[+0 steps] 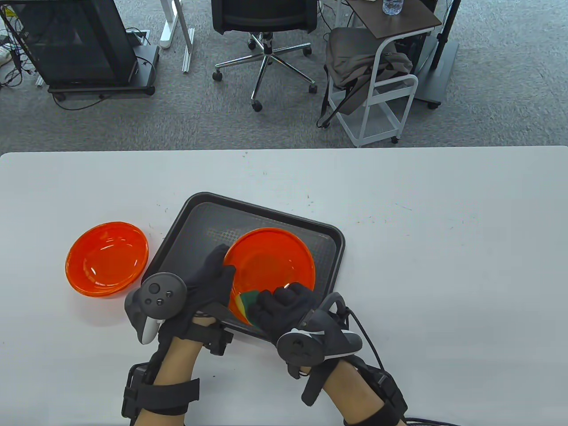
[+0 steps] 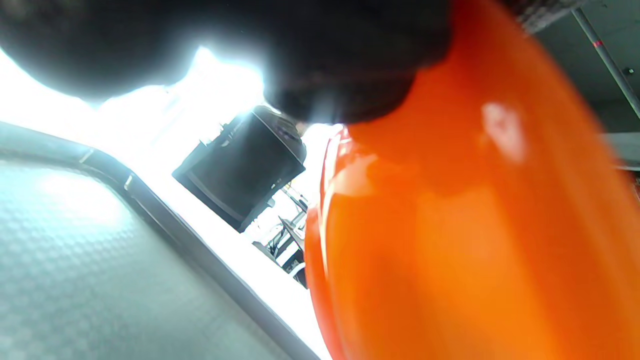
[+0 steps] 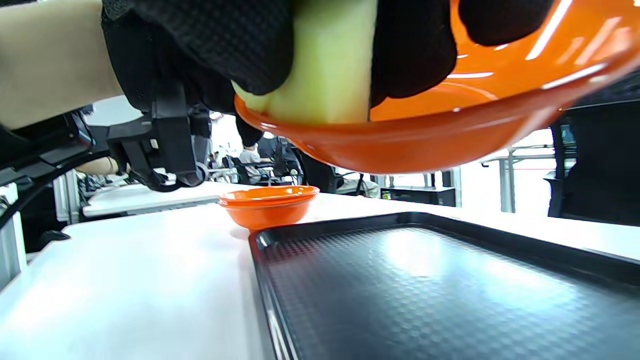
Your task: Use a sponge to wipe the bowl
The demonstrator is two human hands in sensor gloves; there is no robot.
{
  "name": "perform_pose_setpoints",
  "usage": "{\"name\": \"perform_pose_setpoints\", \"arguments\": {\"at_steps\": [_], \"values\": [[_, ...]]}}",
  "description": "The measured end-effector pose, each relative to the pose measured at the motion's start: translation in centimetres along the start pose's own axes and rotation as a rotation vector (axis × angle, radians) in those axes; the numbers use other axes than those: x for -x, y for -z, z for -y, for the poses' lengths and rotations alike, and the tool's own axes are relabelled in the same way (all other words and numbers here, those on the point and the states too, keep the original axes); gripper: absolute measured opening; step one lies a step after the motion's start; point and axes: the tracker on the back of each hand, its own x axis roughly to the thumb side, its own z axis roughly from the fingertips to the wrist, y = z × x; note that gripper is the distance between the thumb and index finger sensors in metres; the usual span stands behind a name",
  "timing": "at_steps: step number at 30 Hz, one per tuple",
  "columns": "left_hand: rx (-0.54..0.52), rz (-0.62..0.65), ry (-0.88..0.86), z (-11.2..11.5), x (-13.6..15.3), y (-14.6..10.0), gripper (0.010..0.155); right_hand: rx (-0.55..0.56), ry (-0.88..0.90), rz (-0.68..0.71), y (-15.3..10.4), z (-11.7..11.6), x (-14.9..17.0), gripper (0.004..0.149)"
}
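Observation:
An orange bowl [image 1: 273,259] is held lifted above the black tray [image 1: 266,213]. My left hand [image 1: 208,279] grips its left rim; the bowl fills the left wrist view [image 2: 475,225] under my dark fingers [image 2: 345,75]. My right hand [image 1: 284,306] holds a yellow and green sponge [image 1: 246,304] against the bowl's near inside edge. In the right wrist view the sponge [image 3: 325,65] sits between my gloved fingers [image 3: 410,50], pressed into the bowl [image 3: 425,135].
A second orange bowl [image 1: 106,259] stands on the white table [image 1: 443,248] left of the tray, also in the right wrist view [image 3: 267,205]. The tray's floor [image 3: 425,295] lies below the lifted bowl. Chairs and a cart stand beyond the far edge.

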Motion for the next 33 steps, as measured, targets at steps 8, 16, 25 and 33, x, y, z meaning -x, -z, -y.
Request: {"name": "perform_pose_setpoints", "arguments": {"at_steps": [8, 16, 25, 33], "values": [[-0.027, -0.031, -0.040, -1.0, 0.9, 0.1, 0.053, -0.009, -0.124, -0.085, -0.5, 1.1, 0.9, 0.045], [-0.033, -0.057, -0.109, -1.4, 1.5, 0.1, 0.053, 0.100, -0.169, -0.134, -1.3, 2.3, 1.8, 0.045], [-0.021, -0.075, -0.155, -1.5, 1.9, 0.1, 0.053, 0.211, -0.171, -0.180, -2.2, 3.0, 3.2, 0.045], [-0.025, -0.107, -0.195, -1.7, 2.6, 0.1, 0.053, 0.292, -0.168, -0.217, -2.9, 3.6, 4.2, 0.045]]}}
